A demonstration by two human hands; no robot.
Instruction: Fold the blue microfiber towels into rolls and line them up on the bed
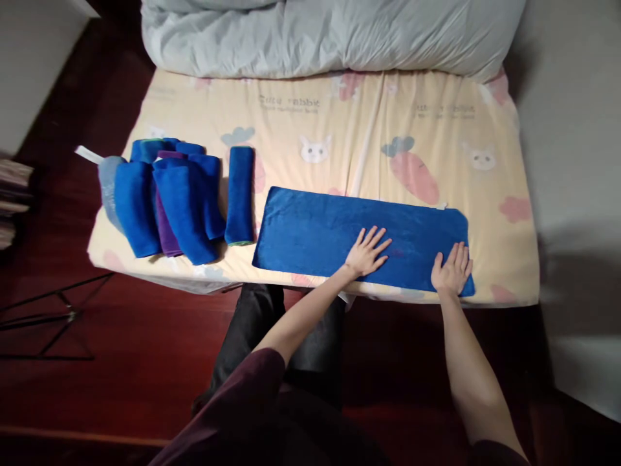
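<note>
A long blue towel lies flat along the near edge of the bed. My left hand rests open on its middle, fingers spread and palm down. My right hand lies open and flat on the towel's near right corner. Neither hand holds anything. To the left, a single folded blue towel sits apart from a pile of folded blue towels, which has a purple one among them.
A grey duvet is bunched at the far end of the bed. The sheet is cream with carrot and rabbit prints. Dark red floor surrounds the bed, with a black metal stand at left and stacked papers by the left wall.
</note>
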